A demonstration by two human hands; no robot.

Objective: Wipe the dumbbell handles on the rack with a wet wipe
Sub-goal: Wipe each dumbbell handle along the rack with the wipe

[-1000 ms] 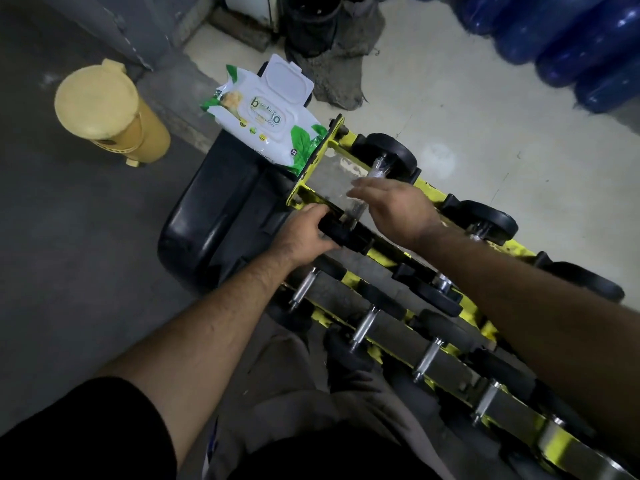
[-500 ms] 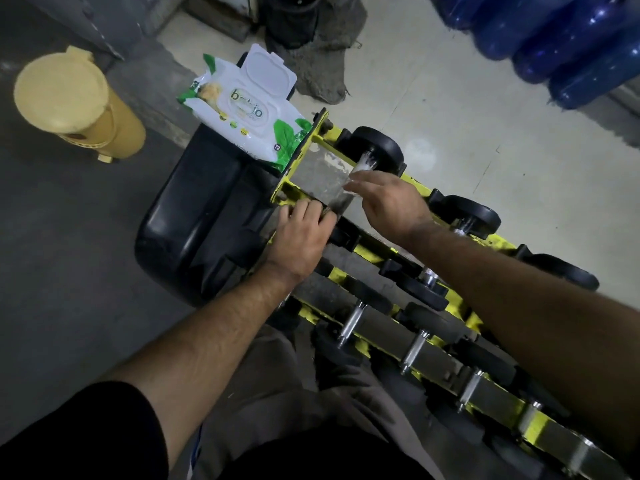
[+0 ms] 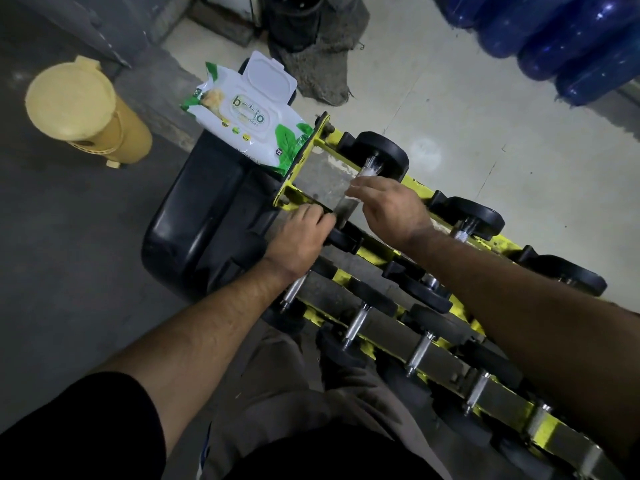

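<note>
The wet wipe pack [image 3: 242,123], far left of the rack, carries the brand "babio" in green letters and the number "72" near its corner.

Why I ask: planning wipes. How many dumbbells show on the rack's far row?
3: the end dumbbell under the right hand, the middle dumbbell, and the last dumbbell beside the forearm. More may be hidden behind that arm.

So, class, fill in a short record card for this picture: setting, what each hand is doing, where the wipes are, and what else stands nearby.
setting: yellow metal dumbbell rack on a grey floor
right hand: on the end dumbbell's chrome handle, something white under it
left hand: resting at the rack's end
wipes: white-and-green wet wipe pack, lid open
nearby: yellow lidded bin
</note>
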